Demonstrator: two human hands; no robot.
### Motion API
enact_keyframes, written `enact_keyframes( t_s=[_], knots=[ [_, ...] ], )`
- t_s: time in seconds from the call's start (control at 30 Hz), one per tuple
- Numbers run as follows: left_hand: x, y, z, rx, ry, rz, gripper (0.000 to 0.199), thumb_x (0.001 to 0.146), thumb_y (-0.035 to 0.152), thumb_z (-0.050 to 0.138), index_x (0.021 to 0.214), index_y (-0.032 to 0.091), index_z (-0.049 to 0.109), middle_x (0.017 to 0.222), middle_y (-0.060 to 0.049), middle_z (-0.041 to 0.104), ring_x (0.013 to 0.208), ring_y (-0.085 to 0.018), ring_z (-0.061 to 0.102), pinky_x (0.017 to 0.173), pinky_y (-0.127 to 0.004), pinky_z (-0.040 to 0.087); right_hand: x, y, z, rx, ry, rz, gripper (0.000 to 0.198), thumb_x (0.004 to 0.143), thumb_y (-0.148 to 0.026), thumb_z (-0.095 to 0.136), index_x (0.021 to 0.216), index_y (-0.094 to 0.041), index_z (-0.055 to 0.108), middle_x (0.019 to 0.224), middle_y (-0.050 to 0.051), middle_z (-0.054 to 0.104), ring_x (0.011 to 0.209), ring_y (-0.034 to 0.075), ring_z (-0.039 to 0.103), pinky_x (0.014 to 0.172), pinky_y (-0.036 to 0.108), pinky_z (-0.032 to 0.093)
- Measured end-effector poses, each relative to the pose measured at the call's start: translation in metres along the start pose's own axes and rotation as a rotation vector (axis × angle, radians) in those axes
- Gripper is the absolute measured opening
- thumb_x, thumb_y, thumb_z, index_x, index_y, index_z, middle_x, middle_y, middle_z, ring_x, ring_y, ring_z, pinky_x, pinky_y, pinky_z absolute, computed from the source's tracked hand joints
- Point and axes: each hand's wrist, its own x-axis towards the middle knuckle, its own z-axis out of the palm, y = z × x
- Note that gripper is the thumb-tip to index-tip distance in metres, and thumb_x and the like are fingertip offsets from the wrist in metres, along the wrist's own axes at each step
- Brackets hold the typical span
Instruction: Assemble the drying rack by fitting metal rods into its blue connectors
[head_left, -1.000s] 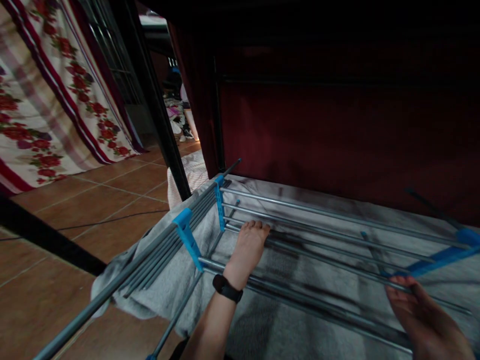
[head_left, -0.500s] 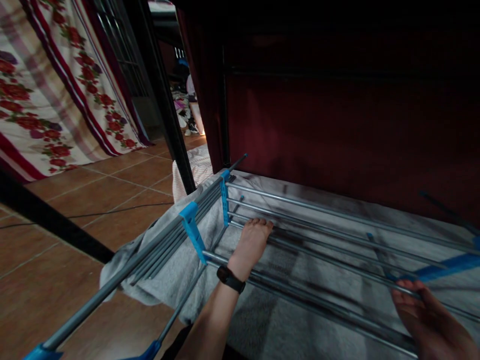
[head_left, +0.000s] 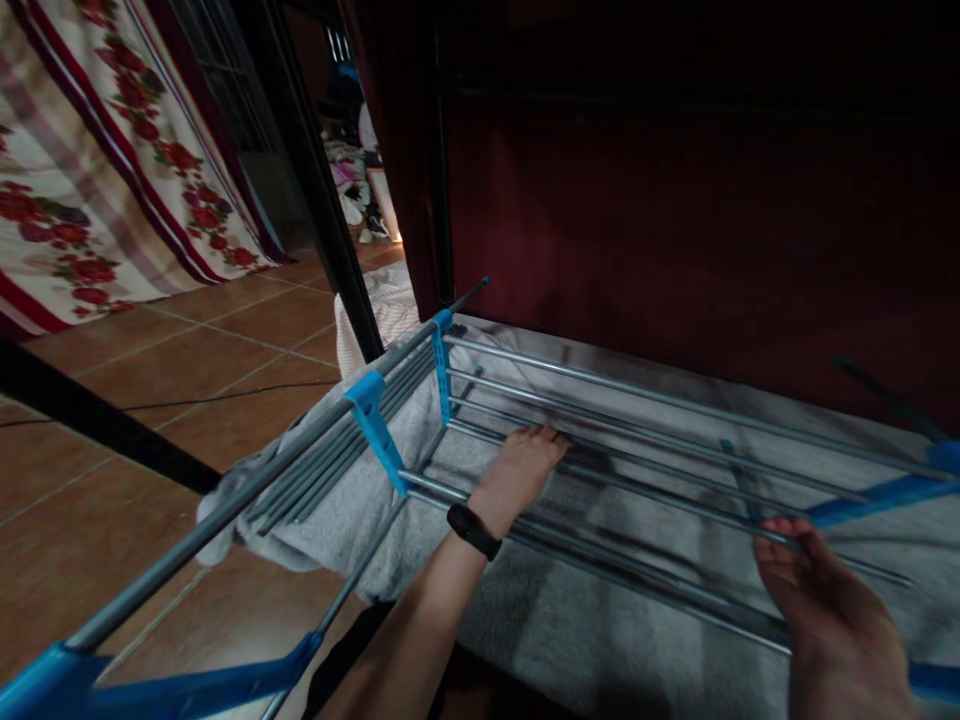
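Slim grey metal rod [head_left: 667, 500] slanting from centre to lower right of frame. Right hand [head_left: 832, 600], lower right, fingers closed on rod. Left hand [head_left: 521, 475], centre, fingers bent over it; tips hidden, cannot tell grip.

Brn tile flr [head_left: 67, 560], flwr-print cloth [head_left: 142, 120] hung at L, blk post [head_left: 319, 190], dk red backdrop [head_left: 637, 240], dimly lit

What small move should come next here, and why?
Perhaps the right hand should ease the metal tube it holds toward the blue bracket just beyond, because the tube's bare right end juts past that hand with no fitting on it.
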Motion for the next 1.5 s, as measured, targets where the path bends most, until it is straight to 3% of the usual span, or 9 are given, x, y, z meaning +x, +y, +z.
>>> enact_keyframes(
  t_s=[0.13,0.47,0.83,1.2,1.4,1.5],
  knots=[
    [0.001,0.008,0.000,0.012,-0.037,0.025,0.025,0.096,0.013,0.044,0.109,0.019,0.064,0.104,-0.008,0.066,0.093,-0.018,0.064,0.082,-0.030,0.048,0.010,-0.002,-0.001,-0.211,-0.207,-0.090,0.043,0.092,0.000,0.031,0.080,-0.018,0.068,0.081,0.004,0.065,0.070,0.011,0.070,0.056,0.022,0.061],
    [0.000,0.022,0.006,0.012,-0.048,0.127,0.021,0.096,0.014,0.047,0.109,0.021,0.062,0.105,-0.006,0.067,0.092,-0.017,0.064,0.079,-0.030,0.046,-0.007,0.013,0.010,-0.273,-0.193,-0.106,0.034,0.088,0.001,0.038,0.077,-0.017,0.065,0.083,0.002,0.063,0.071,0.009,0.067,0.061,0.022,0.059],
    [0.004,0.034,-0.012,-0.029,0.012,0.238,0.013,0.097,0.029,0.054,0.105,0.021,0.060,0.100,-0.004,0.067,0.095,-0.017,0.064,0.081,-0.030,0.044,-0.010,0.017,0.011,-0.296,-0.175,-0.084,0.038,0.085,0.003,0.035,0.074,-0.020,0.064,0.083,0.002,0.066,0.069,0.010,0.069,0.060,0.027,0.056],
    [0.007,0.031,-0.002,-0.063,0.060,0.203,0.020,0.101,0.031,0.044,0.101,0.020,0.061,0.098,-0.004,0.067,0.092,-0.018,0.063,0.085,-0.031,0.044,-0.007,0.022,0.010,-0.223,-0.321,-0.065,0.026,0.091,-0.007,0.043,0.085,-0.020,0.064,0.080,-0.003,0.070,0.075,0.010,0.070,0.068,0.027,0.057],
    [0.010,0.022,0.003,-0.098,0.061,0.172,0.023,0.100,0.032,0.045,0.117,0.024,0.059,0.102,-0.003,0.069,0.093,-0.019,0.065,0.083,-0.032,0.046,-0.011,0.029,0.013,-0.204,-0.363,-0.059,0.022,0.088,-0.005,0.049,0.083,-0.021,0.063,0.077,-0.004,0.071,0.072,0.009,0.070,0.068,0.026,0.057],
    [0.011,0.015,0.000,-0.082,0.042,0.151,0.022,0.099,0.033,0.049,0.116,0.024,0.059,0.095,-0.003,0.071,0.087,-0.020,0.067,0.077,-0.031,0.047,-0.012,0.032,0.013,-0.158,-0.382,-0.069,0.022,0.087,-0.003,0.051,0.084,-0.021,0.064,0.076,-0.005,0.072,0.069,0.008,0.069,0.068,0.023,0.057]
  ],
)
